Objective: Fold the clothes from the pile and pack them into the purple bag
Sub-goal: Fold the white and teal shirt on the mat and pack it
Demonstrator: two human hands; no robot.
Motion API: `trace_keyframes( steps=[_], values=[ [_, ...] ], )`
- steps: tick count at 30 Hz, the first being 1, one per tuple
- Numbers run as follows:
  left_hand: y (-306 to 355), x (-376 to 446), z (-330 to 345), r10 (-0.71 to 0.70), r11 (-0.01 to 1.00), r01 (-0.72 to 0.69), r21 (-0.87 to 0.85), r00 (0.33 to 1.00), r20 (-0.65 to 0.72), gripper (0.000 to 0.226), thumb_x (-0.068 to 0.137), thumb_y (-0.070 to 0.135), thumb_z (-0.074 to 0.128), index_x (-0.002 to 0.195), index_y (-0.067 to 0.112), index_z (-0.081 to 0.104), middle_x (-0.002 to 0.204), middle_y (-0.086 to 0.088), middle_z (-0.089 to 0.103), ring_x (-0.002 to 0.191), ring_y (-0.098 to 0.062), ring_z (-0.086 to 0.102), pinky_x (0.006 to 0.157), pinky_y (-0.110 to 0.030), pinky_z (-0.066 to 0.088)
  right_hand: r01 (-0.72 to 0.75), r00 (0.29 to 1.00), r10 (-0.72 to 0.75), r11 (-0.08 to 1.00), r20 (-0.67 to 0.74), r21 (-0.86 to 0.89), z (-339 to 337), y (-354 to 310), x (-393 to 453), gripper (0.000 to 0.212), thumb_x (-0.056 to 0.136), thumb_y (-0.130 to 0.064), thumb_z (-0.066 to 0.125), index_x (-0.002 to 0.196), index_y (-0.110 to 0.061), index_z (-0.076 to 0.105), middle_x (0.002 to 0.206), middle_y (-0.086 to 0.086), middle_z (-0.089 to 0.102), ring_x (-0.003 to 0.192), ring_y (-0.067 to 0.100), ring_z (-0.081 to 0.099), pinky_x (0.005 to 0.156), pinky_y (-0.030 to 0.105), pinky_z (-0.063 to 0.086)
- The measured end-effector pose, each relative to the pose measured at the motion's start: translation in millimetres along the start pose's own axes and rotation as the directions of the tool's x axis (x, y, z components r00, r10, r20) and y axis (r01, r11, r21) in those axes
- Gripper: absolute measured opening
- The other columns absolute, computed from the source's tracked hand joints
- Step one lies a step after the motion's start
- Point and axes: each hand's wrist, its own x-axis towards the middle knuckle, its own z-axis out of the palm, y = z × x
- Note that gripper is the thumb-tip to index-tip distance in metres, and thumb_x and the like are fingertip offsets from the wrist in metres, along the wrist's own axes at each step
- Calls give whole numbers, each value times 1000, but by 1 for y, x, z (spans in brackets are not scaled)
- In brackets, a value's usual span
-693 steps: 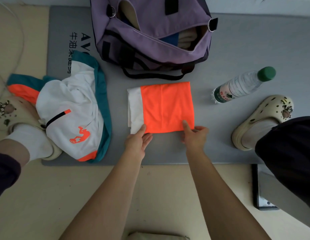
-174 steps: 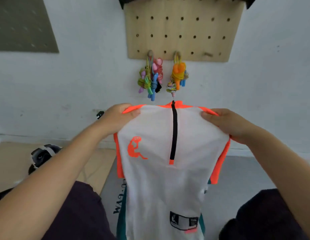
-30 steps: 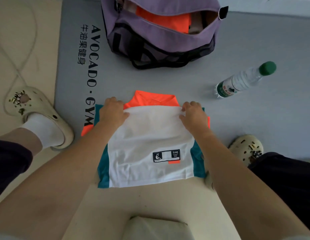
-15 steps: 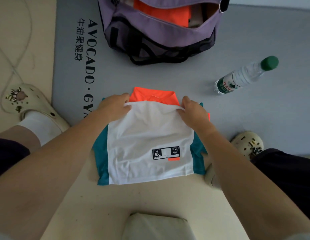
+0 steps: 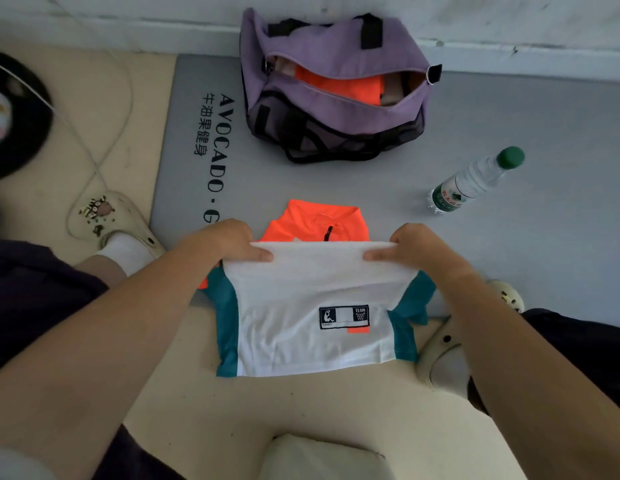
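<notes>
White sports jersey with teal side panels and an orange collar: laid flat at centre frame, partly on the grey foam gym mat, with its lower hem over the beige floor. A fold is in hand: the upper white edge is raised and doubled over, the orange collar exposed just above it.

Left hand: closed on the left end of the raised edge, fingers curled over the cloth. Right hand: closed likewise on the right end.

Purple fabric duffel bag with black straps: upper centre of frame, well apart from the jersey, zip open; a folded orange garment is seen inside.

Clear plastic water bottle with a green cap: lying at right of frame, near the jersey.

Risks judged:
- Fold may be set down skewed if the two ends are lowered unevenly.
- The teal panel at right is already rumpled; creases may be trapped.
- Thin, slippery cloth may unfold during carriage to the bag.
</notes>
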Motion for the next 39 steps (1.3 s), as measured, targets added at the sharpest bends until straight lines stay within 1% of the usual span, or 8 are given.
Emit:
trace_keyframes(
  steps=[5,13,17,22,26,30,35,39],
  values=[
    [-3,-35,-44,5,1000,-12,-17,935,-355,69,72,86,51,63,18,53,72,-3,55,69,-22,54,61,-31,40,68,953,-55,997,-297,37,-56,-10,-33,74,65,-82,59,63,-9,48,63,4,51,65,25,51,58,36,38],
    [11,-110,-156,50,993,-118,-3,447,-893,68,78,81,44,64,15,47,62,1,45,58,-24,45,47,-31,22,228,601,-116,973,-791,30,-160,-39,-84,58,83,-66,58,67,-11,46,67,7,47,69,29,45,63,32,31],
    [10,-127,-154,30,994,-105,-7,343,-939,67,79,82,32,60,18,43,62,-1,44,62,-27,44,51,-32,22,273,517,-151,962,-843,-5,-163,-46,-97,48,89,-52,56,68,-8,48,57,2,39,60,31,42,54,33,26],
    [6,-98,-80,-74,995,-13,-102,600,-797,76,89,77,28,81,10,63,84,-17,63,78,-35,58,62,-38,41,178,731,-75,981,-678,83,-102,-37,-86,46,94,-60,34,78,-23,55,64,-1,51,62,26,51,58,31,34],
    [10,-64,6,-137,989,122,-77,964,-227,72,93,70,34,123,10,61,129,-18,60,115,-34,57,98,-41,46,-62,951,64,998,-302,19,-14,-17,-64,48,97,-50,41,100,-8,64,100,17,66,99,36,62,78,38,48],
    [9,-38,61,-173,981,183,-64,976,133,65,93,57,52,144,17,46,147,-9,49,129,-27,50,105,-34,41,-167,980,174,983,91,-80,45,-4,-50,46,95,-41,52,123,-4,58,127,16,60,114,34,60,88,36,48],
    [30,-5,78,-34,992,5,-130,975,-220,54,96,38,51,145,21,39,147,-7,39,133,-28,41,100,-41,43,-18,992,22,999,-128,32,77,-17,-21,52,91,-29,56,139,-13,42,137,13,44,120,37,51,93,43,48],
    [35,19,95,136,989,-145,-20,961,-240,58,96,34,49,151,28,31,163,2,15,148,-23,14,111,-43,34,167,961,-168,986,-220,-24,94,-24,-4,55,88,-25,58,140,-16,46,145,7,42,127,32,41,100,42,42]
  ],
)
